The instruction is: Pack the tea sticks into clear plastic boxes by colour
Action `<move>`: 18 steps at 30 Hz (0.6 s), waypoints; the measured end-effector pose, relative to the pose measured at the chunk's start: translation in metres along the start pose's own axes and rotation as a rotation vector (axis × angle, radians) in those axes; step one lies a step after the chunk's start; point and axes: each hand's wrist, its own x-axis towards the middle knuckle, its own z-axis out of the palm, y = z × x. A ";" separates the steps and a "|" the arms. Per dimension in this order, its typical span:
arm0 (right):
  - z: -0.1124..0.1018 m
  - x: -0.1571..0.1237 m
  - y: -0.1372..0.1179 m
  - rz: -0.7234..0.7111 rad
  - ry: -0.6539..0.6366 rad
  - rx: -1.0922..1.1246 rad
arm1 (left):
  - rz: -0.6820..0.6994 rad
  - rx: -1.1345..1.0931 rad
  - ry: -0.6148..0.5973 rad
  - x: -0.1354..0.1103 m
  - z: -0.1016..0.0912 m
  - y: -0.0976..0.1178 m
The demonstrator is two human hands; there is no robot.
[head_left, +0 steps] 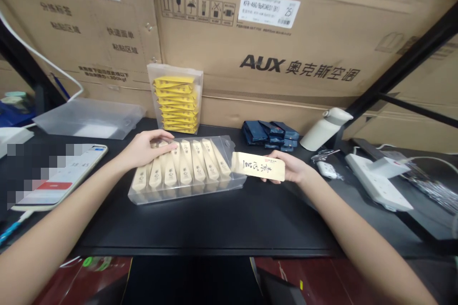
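Note:
A clear plastic box (186,191) lies on the black table, holding a row of cream paper packets (186,164) with dark printed characters. My left hand (148,147) is closed over the box's back left part, thumb across the packet tops and a finger along the rear edge; the other fingers are partly hidden. Just off the box's right end, one cream packet (263,167) is in my right hand (286,167), held flat with its written face up. My right fingers wrap behind and under this packet.
Behind stand a clear box of yellow packets (175,105) and large cardboard cartons (304,24). Dark blue packets (270,134), a white bottle (325,128) and a power strip (379,183) are rightward. A phone (71,171) and a clear plastic tray (89,114) lie left.

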 end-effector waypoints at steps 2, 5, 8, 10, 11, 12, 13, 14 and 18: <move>0.007 0.004 0.001 -0.017 0.003 0.011 | 0.005 -0.003 -0.005 0.000 0.000 0.000; 0.020 0.007 0.002 -0.056 0.000 0.007 | 0.006 -0.004 -0.012 0.000 0.000 0.001; 0.030 0.009 0.005 -0.091 -0.030 -0.020 | 0.004 0.002 -0.009 -0.001 0.000 0.001; 0.036 0.011 0.009 -0.136 -0.021 -0.012 | 0.003 -0.004 -0.013 -0.001 0.000 0.002; 0.039 0.013 0.011 -0.174 -0.002 -0.001 | 0.004 -0.012 -0.017 -0.001 0.000 0.003; 0.042 0.016 0.013 -0.223 0.025 0.011 | 0.006 -0.022 -0.020 -0.001 0.000 0.004; 0.046 0.019 0.016 -0.282 0.057 0.017 | 0.010 -0.032 -0.024 -0.002 0.001 0.005; 0.050 0.022 0.018 -0.343 0.088 0.014 | 0.013 -0.042 -0.029 -0.002 0.002 0.007; 0.064 0.026 0.024 -0.486 0.063 -0.037 | 0.016 -0.058 -0.028 -0.004 0.008 0.013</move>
